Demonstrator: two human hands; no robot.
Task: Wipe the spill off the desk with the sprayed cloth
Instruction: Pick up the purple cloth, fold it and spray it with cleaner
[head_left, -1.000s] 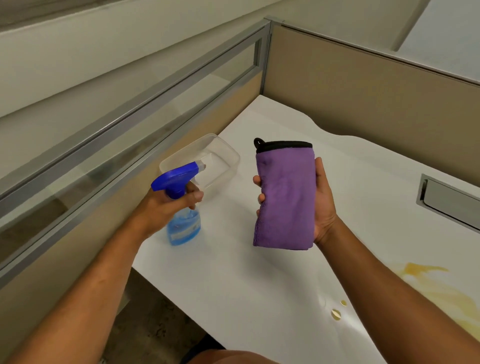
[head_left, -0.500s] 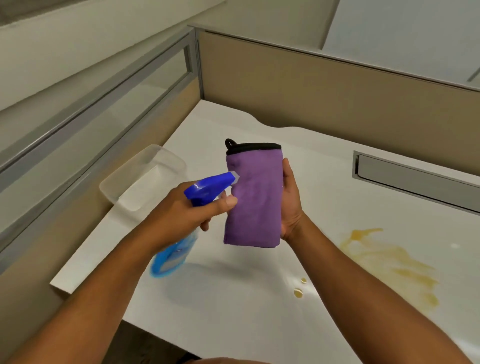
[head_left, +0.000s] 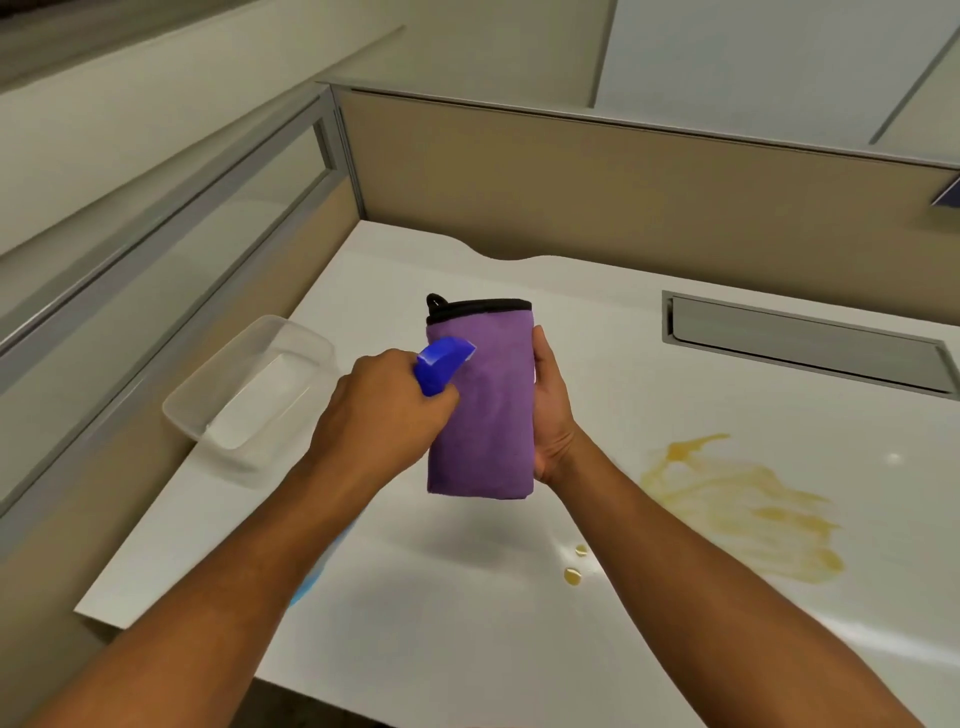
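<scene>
The left hand (head_left: 382, 415) is wrapped tight around a spray bottle (head_left: 441, 362), with its blue nozzle pointing right at the purple cloth (head_left: 485, 415). The right hand (head_left: 553, 415) grips the cloth by its far side and holds it up in the air like a little wall, flat side toward the nozzle. I think it is held that way so the spray lands on the cloth and not on the worktop (head_left: 467, 623) (the bottle's body is mostly hidden under the arm). The cloth hangs above the worktop and touches nothing but the hand. The yellow spill (head_left: 743, 509) sits off to the right, not wiped yet, with a few small drops (head_left: 572, 574) nearer the arm. On the left stands a clear plastic tub (head_left: 249, 395). It looks empty.
</scene>
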